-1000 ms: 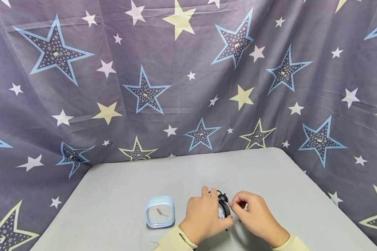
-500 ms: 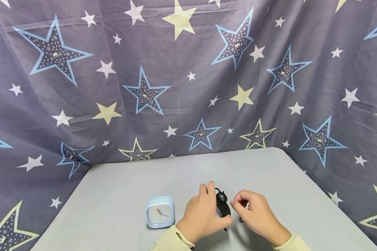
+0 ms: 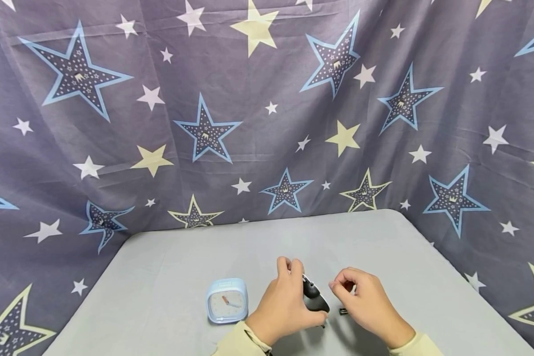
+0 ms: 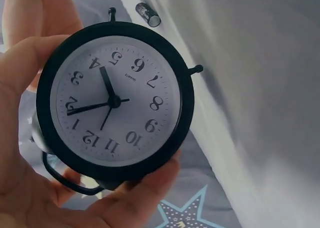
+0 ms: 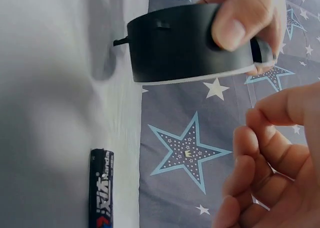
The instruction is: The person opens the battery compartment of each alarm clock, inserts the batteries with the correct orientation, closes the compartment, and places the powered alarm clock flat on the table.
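My left hand (image 3: 279,301) grips a black twin-bell alarm clock (image 3: 315,299), holding it above the table. Its white dial (image 4: 137,81) shows upside down in the left wrist view; thumb and fingers hold the rim. Seen from the right wrist, the clock's black side (image 5: 175,46) tilts, with the left thumb pressed on it. To the right, my right hand (image 3: 367,301) hovers apart from the clock. Its fingers (image 5: 245,143) are loosely curled, and nothing shows between them. A black battery (image 5: 102,188) with lettering lies on the table beneath that hand.
A light blue square clock (image 3: 226,301) stands on the grey-white table (image 3: 173,267) left of my left hand. A star-patterned curtain (image 3: 249,123) borders the table at the back and sides.
My left hand has tilted the alarm clock, so its dial has turned out of the head view. My right hand has shifted slightly right, and the battery beneath has come into sight.
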The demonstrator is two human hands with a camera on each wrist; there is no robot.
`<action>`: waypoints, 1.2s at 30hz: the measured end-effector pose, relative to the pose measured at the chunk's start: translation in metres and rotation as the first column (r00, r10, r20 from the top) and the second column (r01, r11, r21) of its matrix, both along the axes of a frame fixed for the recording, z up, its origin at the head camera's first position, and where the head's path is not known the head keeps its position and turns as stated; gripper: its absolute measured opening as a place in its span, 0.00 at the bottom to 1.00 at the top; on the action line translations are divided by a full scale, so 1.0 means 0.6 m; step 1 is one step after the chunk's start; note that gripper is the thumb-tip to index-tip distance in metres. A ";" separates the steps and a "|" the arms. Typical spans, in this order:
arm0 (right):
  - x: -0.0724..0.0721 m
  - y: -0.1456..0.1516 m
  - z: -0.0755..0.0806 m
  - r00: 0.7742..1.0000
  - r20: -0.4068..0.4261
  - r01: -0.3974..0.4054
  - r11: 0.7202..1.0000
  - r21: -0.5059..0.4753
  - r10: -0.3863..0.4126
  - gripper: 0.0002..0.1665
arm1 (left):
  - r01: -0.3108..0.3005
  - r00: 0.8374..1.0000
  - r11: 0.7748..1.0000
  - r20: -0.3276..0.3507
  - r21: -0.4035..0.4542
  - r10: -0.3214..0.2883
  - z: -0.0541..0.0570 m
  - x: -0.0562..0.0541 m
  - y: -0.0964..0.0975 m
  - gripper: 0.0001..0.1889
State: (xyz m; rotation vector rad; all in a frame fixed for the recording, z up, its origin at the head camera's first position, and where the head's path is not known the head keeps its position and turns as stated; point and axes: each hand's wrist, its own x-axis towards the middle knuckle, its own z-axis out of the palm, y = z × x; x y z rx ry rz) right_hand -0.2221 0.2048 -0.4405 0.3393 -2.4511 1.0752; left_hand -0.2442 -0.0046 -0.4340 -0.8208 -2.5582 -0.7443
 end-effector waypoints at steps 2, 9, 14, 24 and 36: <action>0.000 0.001 0.000 1.000 0.004 0.006 1.000 -0.003 -0.006 0.18 | 0.013 1.000 1.000 0.025 0.011 -0.013 -0.001 -0.001 -0.003 0.42; -0.002 0.000 -0.002 1.000 0.014 0.015 1.000 -0.005 -0.015 0.19 | 0.034 0.995 0.998 0.090 0.049 -0.038 -0.004 -0.001 -0.010 0.41; -0.002 0.000 -0.003 1.000 0.024 0.018 1.000 -0.008 -0.018 0.19 | 0.060 0.993 0.996 0.096 0.071 -0.067 -0.010 -0.002 -0.018 0.38; -0.003 -0.001 -0.004 1.000 0.017 0.021 1.000 0.000 -0.021 0.19 | 0.095 0.987 0.992 0.121 0.082 -0.104 -0.025 -0.002 -0.044 0.35; -0.002 -0.004 -0.003 0.999 0.027 0.017 1.000 0.000 -0.017 0.20 | 0.151 0.984 0.984 0.077 0.090 -0.158 -0.027 0.009 -0.067 0.29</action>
